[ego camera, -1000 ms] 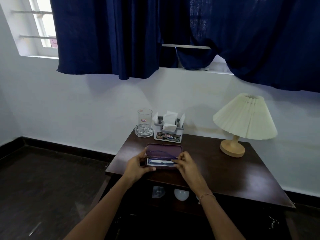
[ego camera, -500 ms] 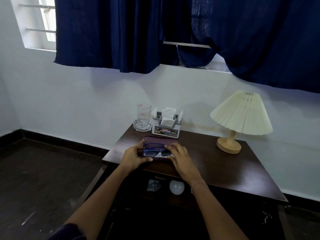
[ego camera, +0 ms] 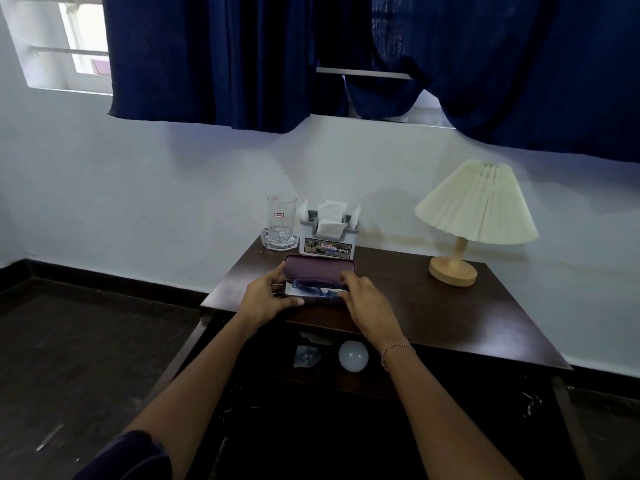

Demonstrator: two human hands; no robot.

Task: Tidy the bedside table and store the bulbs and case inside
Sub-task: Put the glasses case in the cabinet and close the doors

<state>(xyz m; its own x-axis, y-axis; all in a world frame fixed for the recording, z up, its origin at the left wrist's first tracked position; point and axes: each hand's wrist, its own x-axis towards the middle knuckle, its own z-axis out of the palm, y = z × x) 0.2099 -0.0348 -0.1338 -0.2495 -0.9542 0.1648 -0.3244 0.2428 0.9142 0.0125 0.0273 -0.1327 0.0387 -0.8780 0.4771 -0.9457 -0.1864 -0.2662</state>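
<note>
Open purple case (ego camera: 319, 272) was set at near edge of worktop (ego camera: 450, 306), spectacles (ego camera: 311, 292) laid inside. Its left end was clasped by left grip (ego camera: 266, 299) — steadied, probably, for closing. Its right end was pinched by right grip (ego camera: 367, 303). Below, bulb (ego camera: 353, 355) was seen on inner shelf.

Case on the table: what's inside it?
Something blue, maybe glasses, lies on a white lining in the open case. The left hand and right hand cover its ends.

Navy curtains (ego camera: 214, 57) over window (ego camera: 79, 39); pale wall (ego camera: 138, 188); dark floor (ego camera: 86, 358); cream lamp (ego camera: 476, 202).
</note>
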